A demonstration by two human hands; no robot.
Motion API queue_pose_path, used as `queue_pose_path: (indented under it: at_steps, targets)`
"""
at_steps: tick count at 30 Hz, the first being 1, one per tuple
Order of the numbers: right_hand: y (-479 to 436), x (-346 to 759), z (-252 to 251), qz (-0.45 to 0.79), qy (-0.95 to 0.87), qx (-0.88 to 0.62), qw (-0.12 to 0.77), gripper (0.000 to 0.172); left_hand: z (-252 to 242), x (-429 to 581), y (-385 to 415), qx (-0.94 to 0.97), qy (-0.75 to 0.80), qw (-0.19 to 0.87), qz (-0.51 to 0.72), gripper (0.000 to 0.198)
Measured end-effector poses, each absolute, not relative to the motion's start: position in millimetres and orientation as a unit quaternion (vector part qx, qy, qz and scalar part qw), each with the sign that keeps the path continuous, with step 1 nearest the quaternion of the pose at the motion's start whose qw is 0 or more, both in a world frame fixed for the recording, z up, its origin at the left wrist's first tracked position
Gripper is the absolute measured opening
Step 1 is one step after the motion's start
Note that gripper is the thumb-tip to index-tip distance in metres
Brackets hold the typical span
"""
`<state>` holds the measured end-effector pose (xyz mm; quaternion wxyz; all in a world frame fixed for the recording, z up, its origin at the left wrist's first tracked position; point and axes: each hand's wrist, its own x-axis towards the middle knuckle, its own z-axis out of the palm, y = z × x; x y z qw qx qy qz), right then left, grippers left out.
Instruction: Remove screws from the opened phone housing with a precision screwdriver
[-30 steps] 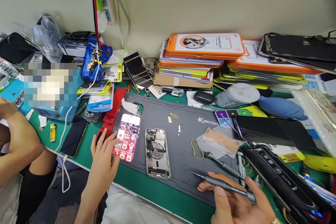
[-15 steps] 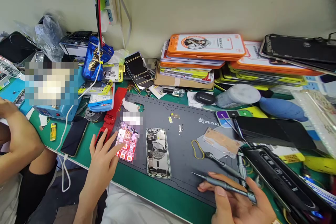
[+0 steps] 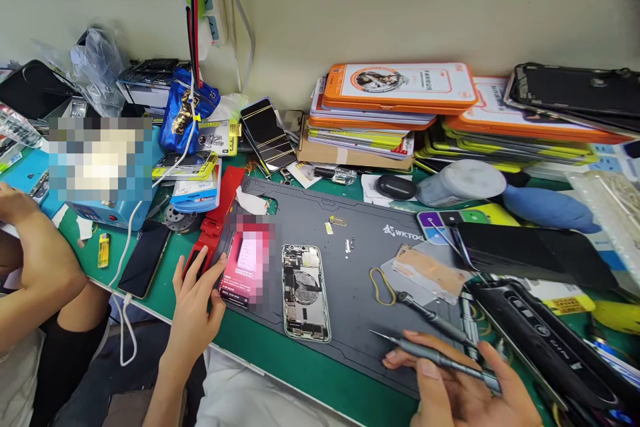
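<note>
Gray mat (image 3: pixel 357 313), left to right

My left hand (image 3: pixel 195 320): fingers spread at the left edge of 1 lit phone (image 3: pixel 243 273). 1 opened phone (image 3: pixel 307 293), mid-mat. My right hand (image 3: pixel 465 387): fingers pinching 1 screwdriver (image 3: pixel 435 353) over the mat.

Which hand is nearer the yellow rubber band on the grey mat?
Right. The right hand is below-right of the band; the left hand is well to its left.

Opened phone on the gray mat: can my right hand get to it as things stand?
Likely yes. The right hand holds a slim tool whose tip points toward the opened phone, and only bare gray mat shows between them.
</note>
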<state>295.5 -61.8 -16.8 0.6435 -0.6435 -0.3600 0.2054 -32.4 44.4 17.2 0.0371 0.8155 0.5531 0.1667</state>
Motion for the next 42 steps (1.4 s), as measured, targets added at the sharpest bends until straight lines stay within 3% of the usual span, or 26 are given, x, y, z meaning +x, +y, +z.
queue_pose_path:
  at_steps: [12, 29, 42]
  targets:
    - [-61, 300, -23, 0.187, -0.374, -0.647, 0.638, 0.073, 17, -27, 43, 0.801, 0.565, 0.064, 0.188, 0.055]
    - [-60, 300, -22, 0.167, -0.376, -0.656, 0.632, 0.066, 21, -21, 43, 0.755, 0.607, 0.148, 0.2, 0.048]
    - [-62, 297, -22, 0.178, -0.357, -0.671, 0.625, 0.067, 2, -26, 43, 0.795, 0.555, 0.051, 0.238, 0.043]
